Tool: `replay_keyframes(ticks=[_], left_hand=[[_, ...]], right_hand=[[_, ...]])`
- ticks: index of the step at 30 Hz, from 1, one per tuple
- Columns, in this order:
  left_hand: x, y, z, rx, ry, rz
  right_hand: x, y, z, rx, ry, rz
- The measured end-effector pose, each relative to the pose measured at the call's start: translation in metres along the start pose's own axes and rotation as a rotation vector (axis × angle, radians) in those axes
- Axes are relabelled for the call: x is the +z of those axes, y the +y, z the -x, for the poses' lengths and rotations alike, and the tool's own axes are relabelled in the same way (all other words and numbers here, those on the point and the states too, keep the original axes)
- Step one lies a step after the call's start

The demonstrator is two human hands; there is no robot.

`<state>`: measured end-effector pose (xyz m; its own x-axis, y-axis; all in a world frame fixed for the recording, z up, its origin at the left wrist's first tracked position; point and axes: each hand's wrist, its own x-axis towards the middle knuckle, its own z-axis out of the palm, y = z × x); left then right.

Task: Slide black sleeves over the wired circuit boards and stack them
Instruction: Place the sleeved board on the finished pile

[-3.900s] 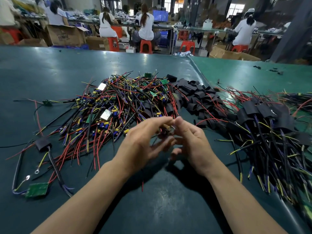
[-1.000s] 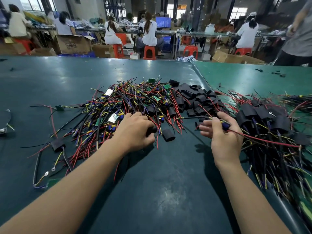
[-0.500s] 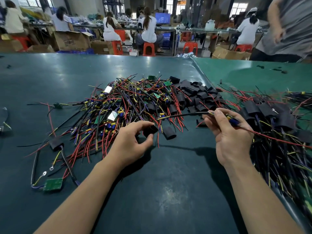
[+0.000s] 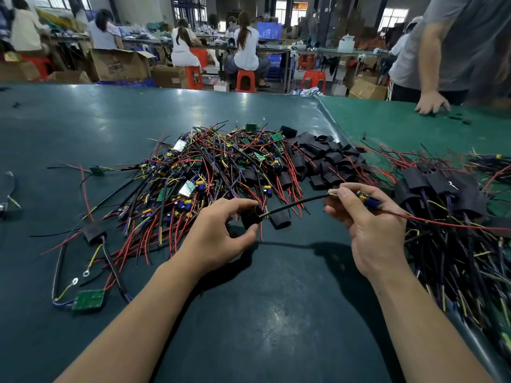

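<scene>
Unsleeved boards (image 4: pixel 210 172) left, loose sleeves (image 4: pixel 326 158) behind (centre), sleeved stack (image 4: pixel 442 194) right

A single wide-angle camera sits on the person's head, looking forward and down across the counter (image 4: pixel 83 128) from its near edge. Both forearms enter from the bottom of the frame, and the hands, left hand (image 4: pixel 218 236) and right hand (image 4: pixel 370 230), sit close below the lens near the frame's centre. The counter's far edge runs across the upper third, with the workshop beyond it. Straight lines bow toward the frame's edges.
</scene>
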<state>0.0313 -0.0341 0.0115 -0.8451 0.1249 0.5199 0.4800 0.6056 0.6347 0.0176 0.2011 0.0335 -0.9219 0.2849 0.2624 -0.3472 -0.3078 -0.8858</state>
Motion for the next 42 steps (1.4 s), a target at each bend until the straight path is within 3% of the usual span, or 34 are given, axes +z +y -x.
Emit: replay_keyframes(ticks=[5,11,21,29,34,36,42], left_hand=[[0.002,-0.002,-0.003,0.149,-0.054,-0.222],[0.005,0.005,-0.003,0.222,-0.076,-0.226],[0.003,0.009,-0.004,0.229,-0.062,-0.153],[0.001,0.011,-0.001,0.128,-0.043,-0.066],[-0.001,0.009,0.0,0.069,-0.01,-0.07],[-0.001,0.007,-0.001,0.043,0.034,-0.08],[0.0,0.007,-0.002,0.027,0.092,-0.08]], right_hand=[[0.006,0.0,0.002,0.077,-0.037,-0.057],[0.01,-0.006,0.004,0.156,-0.025,-0.196],[0.009,-0.013,0.004,0.201,-0.114,-0.272],[0.001,-0.018,0.0,0.258,-0.044,-0.423],[-0.004,-0.015,-0.003,0.244,-0.034,-0.369],[-0.007,-0.014,-0.005,0.262,-0.076,-0.276],[0.001,-0.003,0.004,0.518,-0.42,-0.005]])
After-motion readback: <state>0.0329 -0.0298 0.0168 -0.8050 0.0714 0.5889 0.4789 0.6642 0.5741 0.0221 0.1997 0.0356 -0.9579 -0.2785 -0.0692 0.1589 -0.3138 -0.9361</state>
